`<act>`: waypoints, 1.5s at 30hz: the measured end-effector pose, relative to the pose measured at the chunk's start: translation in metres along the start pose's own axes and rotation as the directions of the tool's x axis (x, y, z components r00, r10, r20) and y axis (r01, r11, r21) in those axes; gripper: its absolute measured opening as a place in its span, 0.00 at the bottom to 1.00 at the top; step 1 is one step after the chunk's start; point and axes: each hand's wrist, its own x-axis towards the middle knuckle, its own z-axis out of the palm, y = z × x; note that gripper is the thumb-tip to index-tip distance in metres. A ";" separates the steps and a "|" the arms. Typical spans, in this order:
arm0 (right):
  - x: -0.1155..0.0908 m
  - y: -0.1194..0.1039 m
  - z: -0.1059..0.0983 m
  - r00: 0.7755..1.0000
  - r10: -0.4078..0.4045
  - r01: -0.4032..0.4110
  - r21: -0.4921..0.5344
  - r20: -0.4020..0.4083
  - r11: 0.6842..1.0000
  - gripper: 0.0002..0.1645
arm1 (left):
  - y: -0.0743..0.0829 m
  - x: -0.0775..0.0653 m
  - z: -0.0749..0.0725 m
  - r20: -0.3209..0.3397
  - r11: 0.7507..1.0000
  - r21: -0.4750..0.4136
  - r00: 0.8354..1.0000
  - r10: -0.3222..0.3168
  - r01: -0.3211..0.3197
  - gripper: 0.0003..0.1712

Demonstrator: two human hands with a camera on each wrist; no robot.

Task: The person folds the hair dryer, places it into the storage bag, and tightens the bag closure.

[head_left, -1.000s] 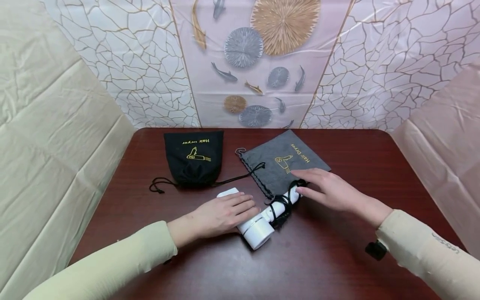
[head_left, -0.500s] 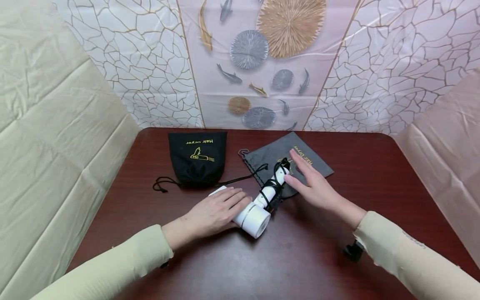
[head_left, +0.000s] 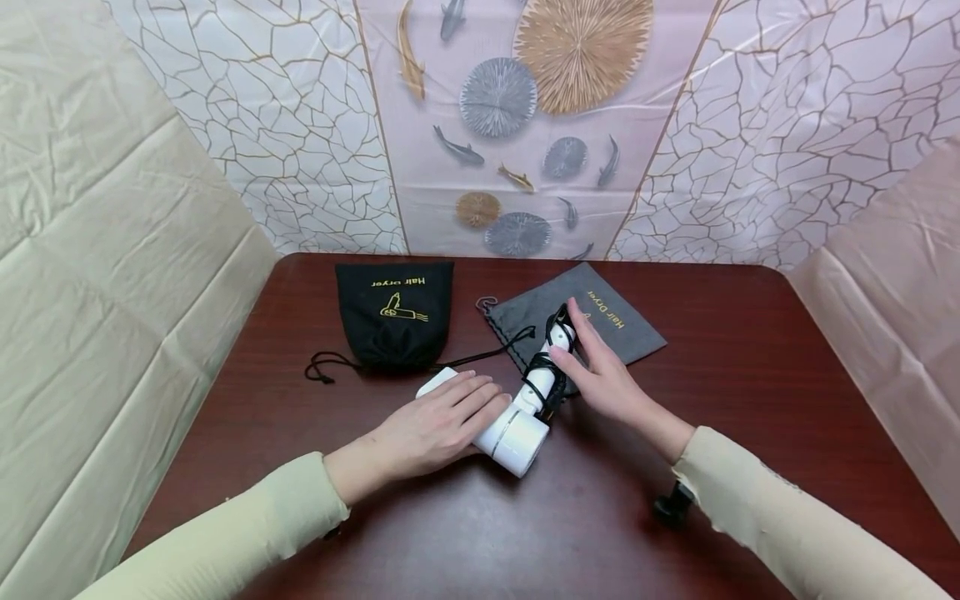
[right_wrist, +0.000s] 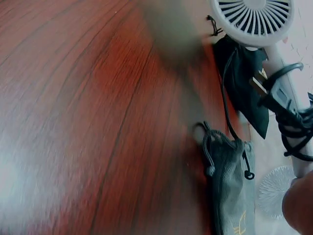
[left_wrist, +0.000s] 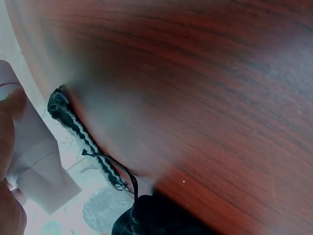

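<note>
Above the middle of the dark red desk (head_left: 480, 542), a white hair dryer (head_left: 513, 440) is held by a person's left grip (head_left: 438, 421), closed around the barrel, with fingers laid across the top. The dryer's round end is turned toward the near right, and its handle is angled away toward the far edge. Around the handle a black cord (head_left: 542, 365) is wound, and at the dryer's side a plug (right_wrist: 278, 95) with metal prongs is shown by the right wrist view. The right grip (head_left: 606, 379) is kept wide, fingers straight and thumb spread, and the handle's far end is touched by it. Beyond the dryer, a black bag (head_left: 393, 321) with yellow lettering is laid flat on the left. To its right a grey bag (head_left: 630, 321), similarly printed, is laid at a slant, partly covered from the head view by the handle and the right grip; whether it is touched by either cannot be told. Behind the desk, a patterned cloth (head_left: 322, 125) is hung.
</note>
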 end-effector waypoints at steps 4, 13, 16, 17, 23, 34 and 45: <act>0.004 -0.001 0.004 0.999 -0.025 0.027 0.053 -0.042 0.998 0.48 | 0.001 0.002 0.000 0.000 0.999 0.032 1.000 0.010 -0.010 0.31; 0.001 -0.007 0.006 0.989 0.018 0.008 0.180 -0.144 0.984 0.46 | 0.002 0.008 -0.001 -0.019 0.999 0.042 1.000 0.022 -0.021 0.27; -0.004 -0.009 0.009 0.987 0.021 0.019 0.239 -0.162 0.971 0.47 | 0.003 0.010 -0.002 -0.015 0.999 0.050 1.000 0.018 -0.018 0.27; -0.006 -0.010 0.011 0.987 0.021 0.022 0.258 -0.162 0.966 0.47 | 0.003 0.011 -0.003 -0.014 0.999 0.049 1.000 0.017 -0.016 0.28; -0.005 -0.010 0.018 0.987 0.042 0.008 0.304 -0.158 0.953 0.44 | 0.004 0.011 -0.005 0.006 0.999 0.036 1.000 0.008 -0.008 0.30; 0.004 -0.011 0.015 0.988 0.003 0.040 0.279 -0.155 0.959 0.42 | 0.005 0.009 -0.004 -0.012 0.999 0.034 1.000 0.024 -0.024 0.30; 0.012 -0.008 0.008 0.995 -0.048 0.068 0.253 -0.084 0.965 0.42 | 0.003 0.011 -0.002 -0.027 0.997 0.058 0.998 0.052 -0.050 0.26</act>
